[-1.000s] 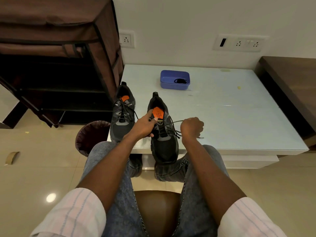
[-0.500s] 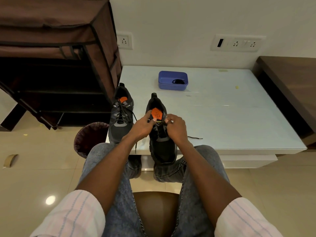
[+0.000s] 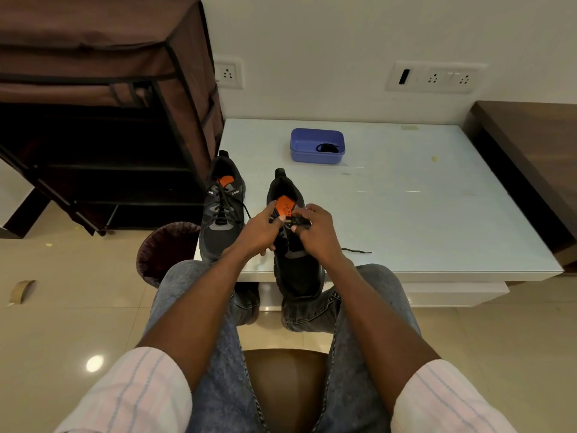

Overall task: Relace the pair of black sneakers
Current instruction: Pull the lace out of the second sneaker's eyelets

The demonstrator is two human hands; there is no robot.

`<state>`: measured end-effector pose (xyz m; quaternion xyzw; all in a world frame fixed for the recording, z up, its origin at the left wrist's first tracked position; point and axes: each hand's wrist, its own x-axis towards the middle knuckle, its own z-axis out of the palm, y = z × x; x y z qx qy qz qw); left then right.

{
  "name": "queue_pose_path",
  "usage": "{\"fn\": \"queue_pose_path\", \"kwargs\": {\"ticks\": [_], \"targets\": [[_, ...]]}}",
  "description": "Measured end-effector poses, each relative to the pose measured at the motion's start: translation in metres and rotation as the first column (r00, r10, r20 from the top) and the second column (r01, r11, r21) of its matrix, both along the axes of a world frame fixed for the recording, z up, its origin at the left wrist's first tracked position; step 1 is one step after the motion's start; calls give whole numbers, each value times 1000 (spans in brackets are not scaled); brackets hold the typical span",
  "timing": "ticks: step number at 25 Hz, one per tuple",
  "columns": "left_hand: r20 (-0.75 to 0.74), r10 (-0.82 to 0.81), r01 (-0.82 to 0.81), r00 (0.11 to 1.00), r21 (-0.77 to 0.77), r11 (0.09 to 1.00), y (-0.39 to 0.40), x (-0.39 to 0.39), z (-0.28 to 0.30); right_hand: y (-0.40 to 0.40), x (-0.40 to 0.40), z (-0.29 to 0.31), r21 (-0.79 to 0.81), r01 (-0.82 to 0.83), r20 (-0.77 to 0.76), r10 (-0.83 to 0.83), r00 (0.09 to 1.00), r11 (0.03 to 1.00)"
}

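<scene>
Our hands hide the eyelets of the near shoe [image 3: 293, 264], so how far it is laced we cannot tell. Left hand [image 3: 262, 234] and right hand [image 3: 315, 232] each seem to pinch its lace [image 3: 357, 251] by the orange tongue. The other shoe [image 3: 223, 210], laced, stands just left. Both sit on the white table [image 3: 437, 214], with a blue box [image 3: 317, 145] behind.

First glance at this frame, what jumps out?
Both hands, left hand and right hand, meet over the near black sneaker at the table's front edge, pinching its lace beside the orange tongue. The second sneaker stands laced to its left. A blue tub sits farther back.
</scene>
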<state>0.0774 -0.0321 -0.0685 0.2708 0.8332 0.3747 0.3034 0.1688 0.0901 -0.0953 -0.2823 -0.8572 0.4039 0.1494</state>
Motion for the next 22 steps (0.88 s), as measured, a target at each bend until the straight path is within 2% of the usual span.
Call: {"fn": "queue_pose_path", "kwargs": {"ticks": [4,7,9,10,11,13,14,15,17,18,20,22], "targets": [[10,-16,16,1000,7,1000,0,-1,0,-2,6,-1,82,-120,134,108,985,989],[-5,-23,24,1000,21,999,0,1,3,-5,6,7,92,-94,162,78,984,991],[-20,-21,21,1000,27,999,1,2,4,-5,9,12,5,18,92,-19,996,1000],[-25,-18,18,1000,27,999,1,2,4,-2,10,16,-91,109,62,-104,993,990],[-23,-12,12,1000,27,1000,1,2,4,1,10,19,-191,184,67,-175,982,964],[-13,0,1,1000,28,1000,1,2,4,5,9,20,-271,257,162,-219,962,928],[-18,-2,3,1000,28,1000,1,2,3,10,8,15,-305,324,208,-270,940,896],[-30,-7,8,1000,28,1000,1,2,4,13,8,15,-439,413,192,-365,911,798],[-47,-7,9,999,28,1000,0,2,4,21,10,16,-550,554,192,-551,812,625],[-47,-1,2,999,28,1000,-1,2,4,27,13,12,-544,596,221,-585,781,591],[-59,4,-3,998,23,1000,-1,0,1,24,18,20,-445,660,236,-632,738,605],[-138,-37,38,990,2,999,1,-1,-2,16,21,20,-195,593,212,-557,803,781]]}}
